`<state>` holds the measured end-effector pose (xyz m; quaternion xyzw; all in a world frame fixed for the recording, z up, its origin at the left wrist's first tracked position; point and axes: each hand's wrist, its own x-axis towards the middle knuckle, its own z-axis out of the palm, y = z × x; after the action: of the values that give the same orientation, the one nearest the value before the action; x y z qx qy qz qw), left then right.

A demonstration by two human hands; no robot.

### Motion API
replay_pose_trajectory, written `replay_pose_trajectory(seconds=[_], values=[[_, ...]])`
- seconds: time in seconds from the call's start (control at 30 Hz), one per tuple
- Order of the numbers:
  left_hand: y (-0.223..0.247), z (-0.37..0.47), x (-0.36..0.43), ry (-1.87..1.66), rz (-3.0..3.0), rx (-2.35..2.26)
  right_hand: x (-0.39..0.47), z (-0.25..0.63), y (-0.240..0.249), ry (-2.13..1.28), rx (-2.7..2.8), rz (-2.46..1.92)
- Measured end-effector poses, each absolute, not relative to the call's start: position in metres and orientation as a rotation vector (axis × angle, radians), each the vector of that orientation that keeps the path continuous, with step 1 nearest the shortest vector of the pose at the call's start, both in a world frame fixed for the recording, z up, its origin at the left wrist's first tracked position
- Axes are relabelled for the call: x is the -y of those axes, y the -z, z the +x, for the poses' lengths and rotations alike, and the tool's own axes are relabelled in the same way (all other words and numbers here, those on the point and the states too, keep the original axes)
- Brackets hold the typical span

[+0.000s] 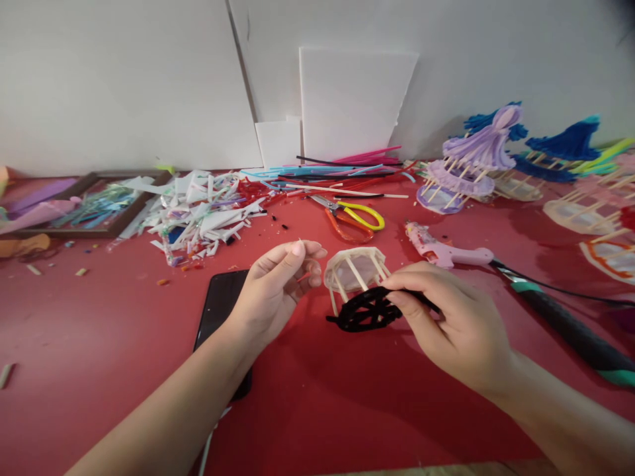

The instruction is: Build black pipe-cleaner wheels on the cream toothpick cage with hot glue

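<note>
Between my hands is a small carousel-like model: a pale round base (322, 268) with thin wooden sticks, and a black fuzzy pipe-cleaner wheel (370, 311) at the near end. My right hand (456, 324) pinches the wheel's right edge between thumb and fingers, with black strand showing under the fingers. The model is tilted, its wheel toward me. Just left of it, my left hand (280, 284) is raised with the thumb pressed against the index finger; whatever may be in that pinch is too small to make out. It appears apart from the model.
A phone (225, 297) lies under my left wrist. Behind stand scissors (347, 215), a pink glue gun (451, 252), loose pipe cleaners (337, 175) and a scrap heap (203, 211). At right are a black-and-green handled tool (570, 324) and several finished-looking models (476, 152).
</note>
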<state>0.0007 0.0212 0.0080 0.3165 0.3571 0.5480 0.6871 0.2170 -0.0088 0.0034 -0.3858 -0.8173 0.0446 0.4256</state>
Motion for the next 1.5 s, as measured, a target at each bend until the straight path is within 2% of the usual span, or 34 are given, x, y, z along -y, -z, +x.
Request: replay_pose_trajectory(seconds=[0.8,0.97,1.17,1.3,1.5], values=[[-0.006,0.003,-0.027,-1.247,0.655,-1.106,0.009,0.216,-0.007,-0.096,2.053,-0.954],[-0.004,0.003,-0.018,-1.381,1.268,-1.191,0.009,0.215,-0.007,-0.088,2.056,-0.935],[-0.012,0.002,-0.004,-1.200,2.210,-0.954,0.010,0.214,-0.009,-0.085,2.091,-0.915],[-0.012,0.002,-0.001,-1.092,2.408,-0.805,0.012,0.216,-0.010,0.087,2.181,-0.845],[-0.012,0.004,0.004,-1.093,2.279,-1.026,0.013,0.218,-0.013,0.220,2.220,-0.851]])
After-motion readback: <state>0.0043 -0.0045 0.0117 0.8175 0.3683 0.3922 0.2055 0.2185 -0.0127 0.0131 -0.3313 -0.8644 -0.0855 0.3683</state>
